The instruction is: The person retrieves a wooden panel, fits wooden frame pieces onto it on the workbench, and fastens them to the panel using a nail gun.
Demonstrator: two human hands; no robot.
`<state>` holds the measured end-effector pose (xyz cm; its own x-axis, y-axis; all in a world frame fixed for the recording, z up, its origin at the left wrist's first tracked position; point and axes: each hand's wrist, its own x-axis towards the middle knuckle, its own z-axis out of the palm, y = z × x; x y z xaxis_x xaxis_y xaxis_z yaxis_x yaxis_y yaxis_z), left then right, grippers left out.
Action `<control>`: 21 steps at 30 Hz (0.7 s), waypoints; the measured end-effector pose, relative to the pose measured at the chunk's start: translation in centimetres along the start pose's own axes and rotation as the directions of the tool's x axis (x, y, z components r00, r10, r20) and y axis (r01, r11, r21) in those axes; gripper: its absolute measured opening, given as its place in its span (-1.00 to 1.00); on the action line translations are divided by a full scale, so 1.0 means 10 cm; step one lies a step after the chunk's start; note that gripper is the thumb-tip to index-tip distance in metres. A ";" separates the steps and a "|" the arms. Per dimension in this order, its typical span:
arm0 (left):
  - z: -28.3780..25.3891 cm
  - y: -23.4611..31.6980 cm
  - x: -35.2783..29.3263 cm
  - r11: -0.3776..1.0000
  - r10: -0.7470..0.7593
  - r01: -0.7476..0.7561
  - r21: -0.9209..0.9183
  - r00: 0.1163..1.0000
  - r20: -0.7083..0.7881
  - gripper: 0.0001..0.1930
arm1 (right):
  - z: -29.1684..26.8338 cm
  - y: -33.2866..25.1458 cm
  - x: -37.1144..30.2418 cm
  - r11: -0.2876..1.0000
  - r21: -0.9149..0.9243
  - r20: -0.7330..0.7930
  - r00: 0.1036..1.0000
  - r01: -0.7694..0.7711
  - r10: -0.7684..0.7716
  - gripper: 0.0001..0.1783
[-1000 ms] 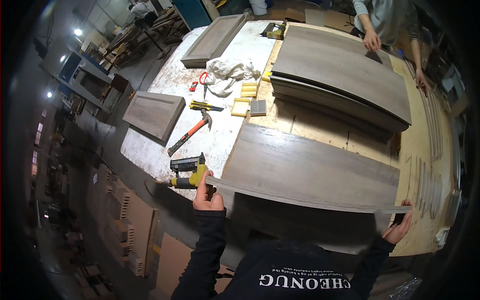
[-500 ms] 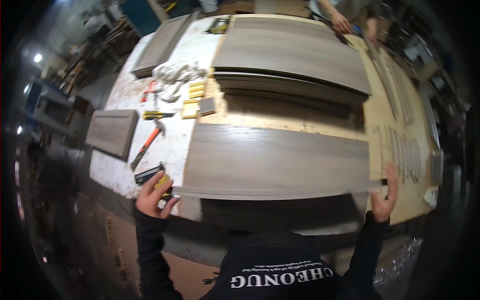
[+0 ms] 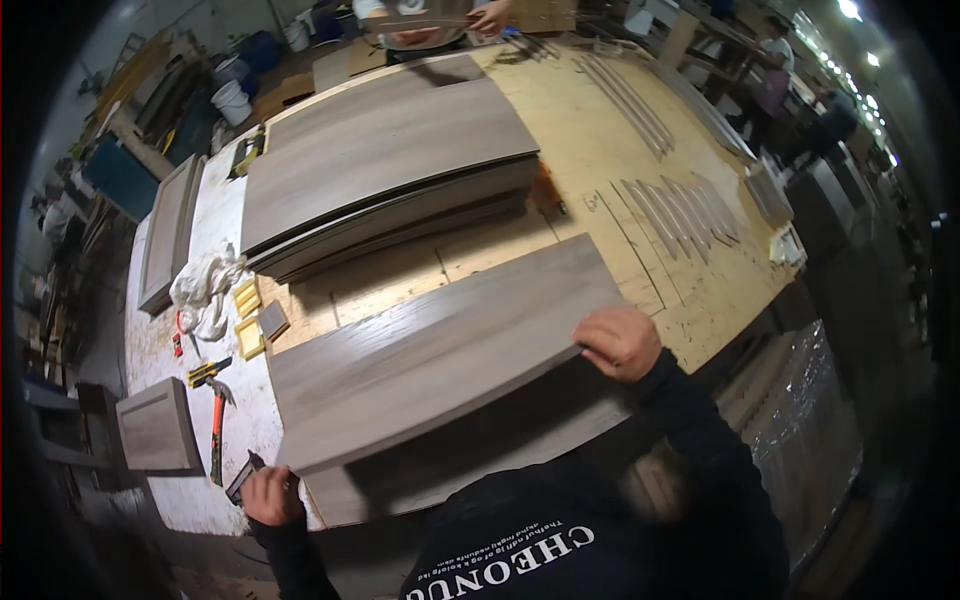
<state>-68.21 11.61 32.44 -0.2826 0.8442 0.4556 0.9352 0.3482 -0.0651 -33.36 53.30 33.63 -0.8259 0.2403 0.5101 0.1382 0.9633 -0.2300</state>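
A grey-brown wood-grain panel [image 3: 440, 355] lies in front of me, its near edge above another grey-brown surface [image 3: 560, 437] that is partly in shadow. At the right end of this edge, my right hand [image 3: 622, 342] is closed on the panel's corner. My left hand [image 3: 272, 496] is curled at the near left corner; what its fingers hold is hidden. Just beside it on the table is a dark tool [image 3: 243, 478]. Left of the panel lie a hammer [image 3: 217, 435] with an orange and black handle and a yellow and black tool [image 3: 208, 371].
Beyond the panel stands a stack of wood-grain boards [image 3: 400, 150]. Small framed panels [image 3: 158, 425], a white rag [image 3: 205, 290] and yellow blocks [image 3: 247, 297] are at the left. Thin strips [image 3: 680, 215] lie at the right. Across the table a co-worker's hands [image 3: 490, 17] hold a board.
The view has turned right. My right hand has gone from open fingers beside the panel's end to a grip on its corner. The yellow and black item at my left hand no longer shows.
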 end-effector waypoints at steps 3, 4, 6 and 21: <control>0.28 0.23 -0.41 0.996 -0.032 0.034 -0.083 0.999 0.025 -0.86 | 0.18 -0.11 -0.45 0.996 0.056 0.057 0.996 -0.066 0.063 -0.73; 0.35 0.28 -0.55 0.994 -0.044 0.047 -0.103 0.999 0.025 -0.85 | 0.24 -0.15 -0.56 0.995 0.065 0.070 0.995 -0.079 0.075 -0.73; 0.53 0.40 -0.81 0.986 -0.075 0.079 -0.147 0.997 0.035 -0.84 | 0.38 -0.19 -0.80 0.992 0.081 0.088 0.992 -0.095 0.088 -0.72; 1.56 0.19 -1.96 0.037 -0.770 0.836 -0.548 0.373 0.517 -0.66 | 0.80 0.01 -1.85 0.512 0.273 0.197 0.569 -0.814 0.799 -0.57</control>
<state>-64.27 2.11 9.56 -0.9363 0.2573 -0.2391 -0.0849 0.4948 0.8648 -22.48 48.04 17.55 -0.4668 0.8825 -0.0570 0.5941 0.2652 -0.7594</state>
